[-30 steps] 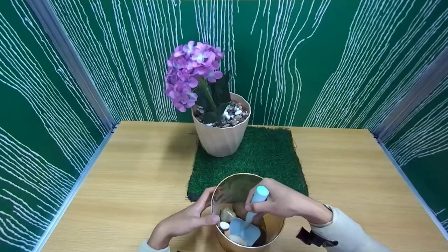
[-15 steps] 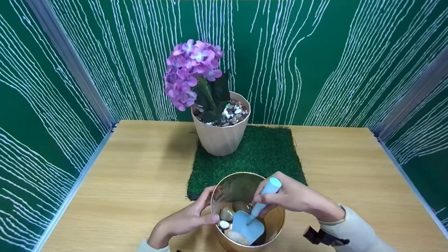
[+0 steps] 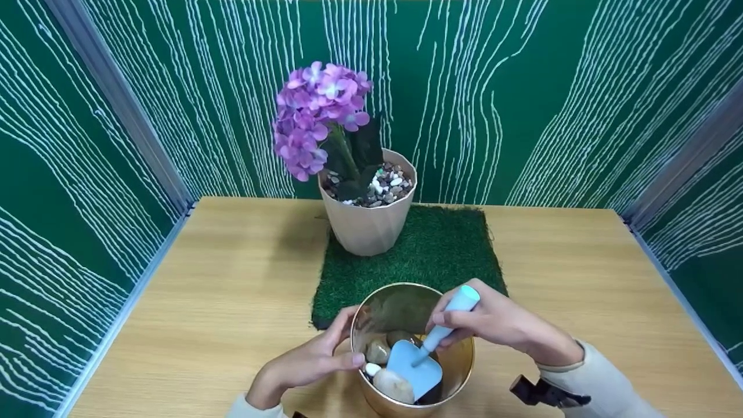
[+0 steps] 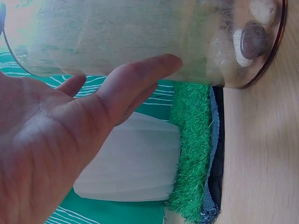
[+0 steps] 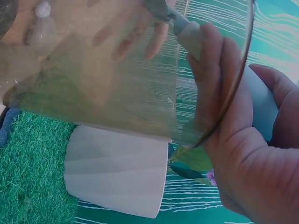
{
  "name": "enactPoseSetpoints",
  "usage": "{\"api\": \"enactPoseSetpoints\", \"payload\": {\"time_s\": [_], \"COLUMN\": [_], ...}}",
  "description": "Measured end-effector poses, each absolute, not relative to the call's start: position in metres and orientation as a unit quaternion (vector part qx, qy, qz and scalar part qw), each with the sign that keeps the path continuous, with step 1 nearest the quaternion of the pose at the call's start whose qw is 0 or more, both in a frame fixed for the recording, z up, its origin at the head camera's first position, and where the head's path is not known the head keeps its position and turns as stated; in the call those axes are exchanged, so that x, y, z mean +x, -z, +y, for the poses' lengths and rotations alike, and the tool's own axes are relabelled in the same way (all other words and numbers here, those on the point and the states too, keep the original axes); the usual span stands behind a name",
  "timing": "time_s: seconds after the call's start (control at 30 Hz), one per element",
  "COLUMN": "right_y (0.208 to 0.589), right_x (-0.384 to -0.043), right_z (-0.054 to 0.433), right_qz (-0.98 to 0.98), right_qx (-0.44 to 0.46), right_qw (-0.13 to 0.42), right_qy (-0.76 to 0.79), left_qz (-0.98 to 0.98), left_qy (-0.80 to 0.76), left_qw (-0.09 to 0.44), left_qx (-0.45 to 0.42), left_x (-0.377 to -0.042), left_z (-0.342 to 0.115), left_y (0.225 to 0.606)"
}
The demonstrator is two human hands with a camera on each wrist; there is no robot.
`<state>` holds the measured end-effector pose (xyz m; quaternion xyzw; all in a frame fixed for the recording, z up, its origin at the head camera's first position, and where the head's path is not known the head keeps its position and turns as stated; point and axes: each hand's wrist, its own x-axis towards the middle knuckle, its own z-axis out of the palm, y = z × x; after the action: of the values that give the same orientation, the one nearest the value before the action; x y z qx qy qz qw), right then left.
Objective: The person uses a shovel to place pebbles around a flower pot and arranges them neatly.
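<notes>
An amber-tinted clear glass jar with a gold rim stands at the front of the table. My left hand cups its left side, thumb at the near rim and fingers spread against the outer wall behind. My right hand reaches over the rim and grips the upright handle of a light blue toy shovel. The blade lies inside the jar, beside a large pale stone. A beige-grey stone, a small white pebble and a dark brown stone are also inside. Part of the jar's bottom is hidden by the blade.
A pale fluted pot with purple flowers and mixed pebbles stands behind the jar, on a square of artificial grass. Green walls with white lines enclose the wooden table at the back and sides.
My right hand has moved up and to the right, drawing the shovel handle with it. The blade has shifted off the pale stone, which shows more fully. My left hand keeps its place.
</notes>
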<state>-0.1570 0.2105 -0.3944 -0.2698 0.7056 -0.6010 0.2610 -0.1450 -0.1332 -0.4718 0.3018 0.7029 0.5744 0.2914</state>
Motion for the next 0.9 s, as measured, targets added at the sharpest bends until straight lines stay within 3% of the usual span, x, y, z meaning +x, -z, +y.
{"api": "enactPoseSetpoints", "payload": {"time_s": [0.9], "right_y": [0.408], "right_x": [-0.152], "right_z": [0.225], "right_qz": [0.669], "right_qx": [-0.205], "right_qw": [0.256], "right_qy": [0.666], "left_qz": [0.704], "left_qy": [-0.574], "left_qw": [0.283], "left_qx": [0.306], "left_x": [-0.145], "left_z": [-0.134], "left_y": [0.474]}}
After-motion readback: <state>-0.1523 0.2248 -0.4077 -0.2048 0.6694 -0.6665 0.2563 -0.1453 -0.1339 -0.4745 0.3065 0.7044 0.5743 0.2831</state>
